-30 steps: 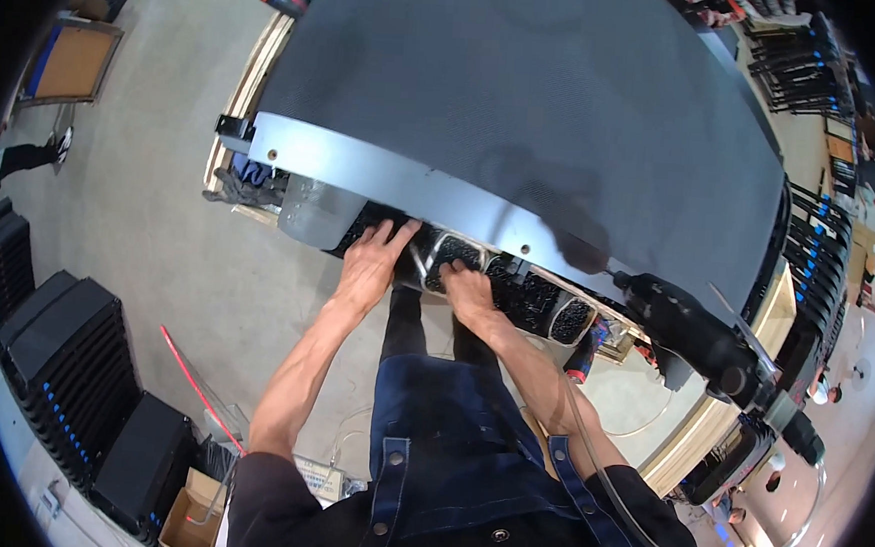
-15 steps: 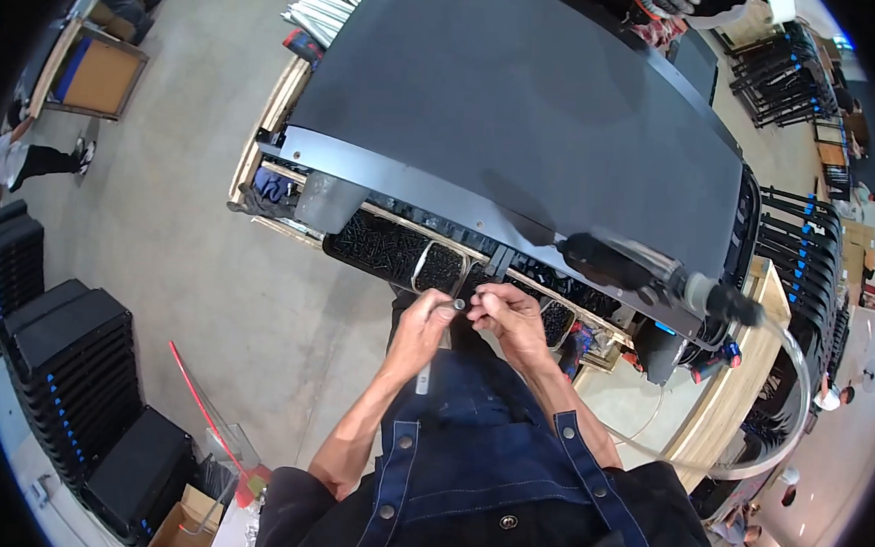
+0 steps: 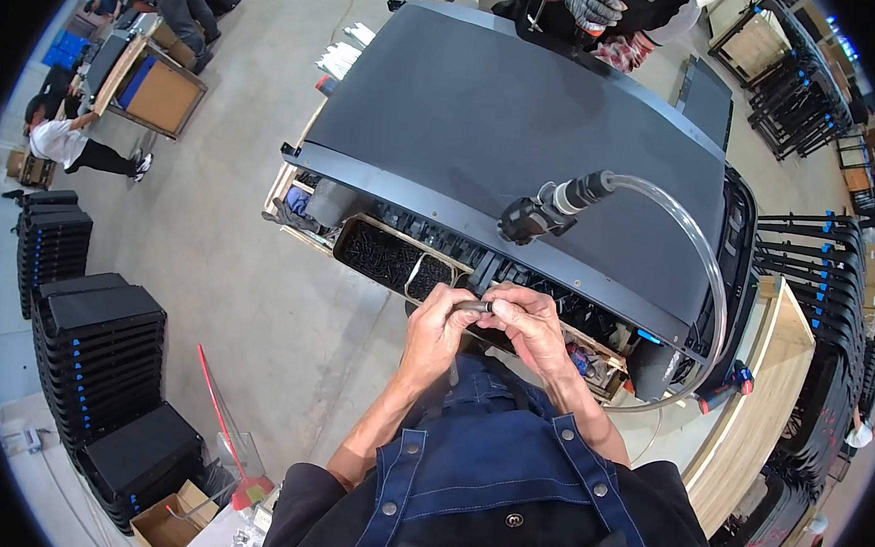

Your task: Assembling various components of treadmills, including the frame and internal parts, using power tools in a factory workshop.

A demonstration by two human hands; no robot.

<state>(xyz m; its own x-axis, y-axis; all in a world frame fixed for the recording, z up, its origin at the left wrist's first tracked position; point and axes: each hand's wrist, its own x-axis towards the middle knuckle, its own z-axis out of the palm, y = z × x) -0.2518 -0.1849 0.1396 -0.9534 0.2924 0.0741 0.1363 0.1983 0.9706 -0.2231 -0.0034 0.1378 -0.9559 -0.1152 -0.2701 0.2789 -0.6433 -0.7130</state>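
Grey metal, likely stiff, light and slippery: a short tube (image 3: 472,307) pinched in the left hand (image 3: 433,329), near the black bin (image 3: 365,275); at its tip, the right hand (image 3: 528,325) drawn narrow, grip unclear. Best held mid-length.

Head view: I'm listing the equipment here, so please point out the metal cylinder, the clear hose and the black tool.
Metal cylinder (image 3: 472,306): head view, middle of its exposed side.
Clear hose (image 3: 719,293): head view, along its outer bend.
Black tool (image 3: 534,219): head view, on its body.
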